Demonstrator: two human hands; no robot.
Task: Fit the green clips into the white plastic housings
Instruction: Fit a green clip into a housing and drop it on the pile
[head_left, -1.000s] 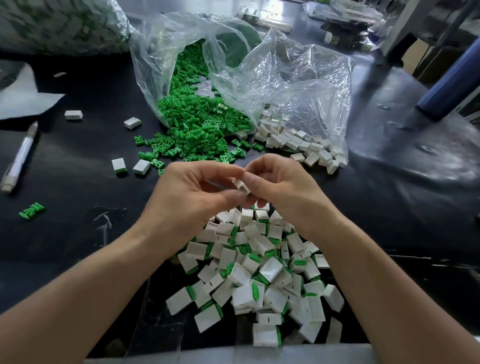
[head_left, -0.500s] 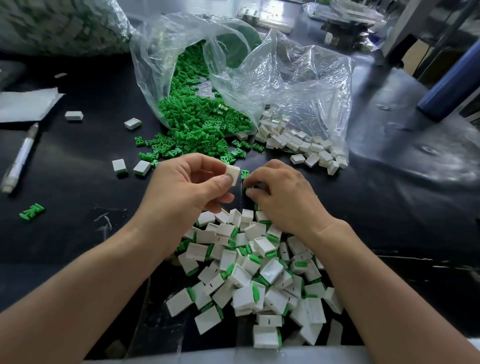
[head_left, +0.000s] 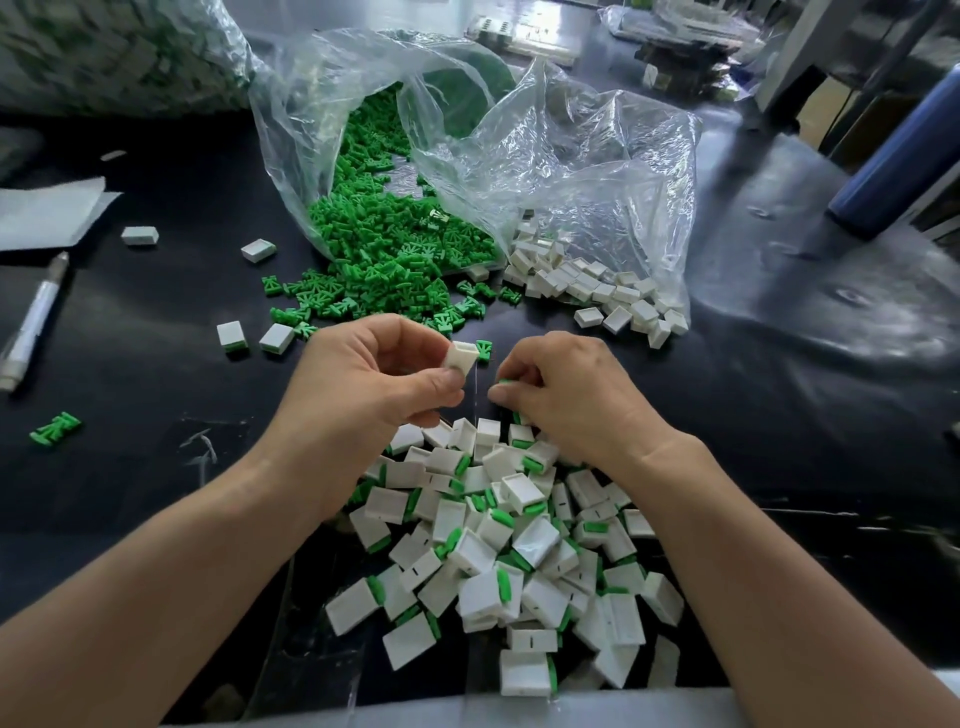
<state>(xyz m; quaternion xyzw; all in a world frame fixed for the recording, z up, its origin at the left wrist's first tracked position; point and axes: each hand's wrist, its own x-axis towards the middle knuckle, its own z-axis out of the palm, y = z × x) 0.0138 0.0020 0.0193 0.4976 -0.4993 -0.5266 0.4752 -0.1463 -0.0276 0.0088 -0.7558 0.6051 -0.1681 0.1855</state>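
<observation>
Two bare forearms reach in from the lower corners, the left forearm (head_left: 156, 566) from the left, the right forearm (head_left: 769, 561) from the right, and the hands meet near the middle, close together but apart. The left hand (head_left: 363, 384) is raised with its back to the camera, thumb and curled fingers pinching a white housing (head_left: 461, 356) at the fingertips. The right hand (head_left: 566, 395) sits knuckles up, fingers curled under, its fingertips nipping a green clip (head_left: 503, 383) that is largely hidden.
</observation>
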